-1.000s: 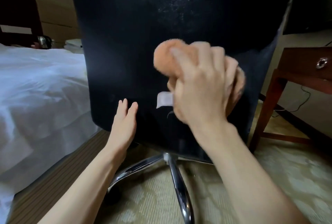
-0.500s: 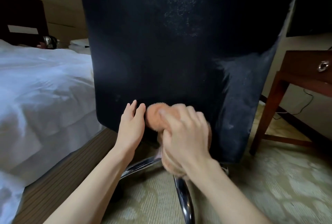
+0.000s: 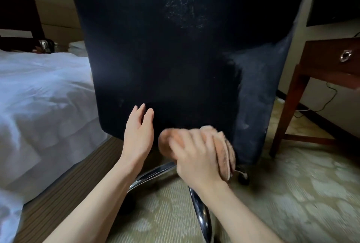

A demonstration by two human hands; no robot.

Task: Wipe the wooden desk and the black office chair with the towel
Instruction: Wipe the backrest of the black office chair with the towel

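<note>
Item: orange towel [image 3: 224, 148], gripped bunched in my right hand [image 3: 196, 158], at the lower edge of the black office chair [image 3: 165, 63] back. My left hand [image 3: 138, 131]: fingers straight, flat against the backrest. Risk: chair swivels under my push; dusty right-hand strip [image 3: 257, 96] gets missed.

A single head-worn wide-angle camera looks forward and down, close behind the black office chair [image 3: 155, 57], whose backrest fills the upper frame. The bed [image 3: 39, 96] borders the left edge, the wooden desk [image 3: 331, 59] the right.
</note>
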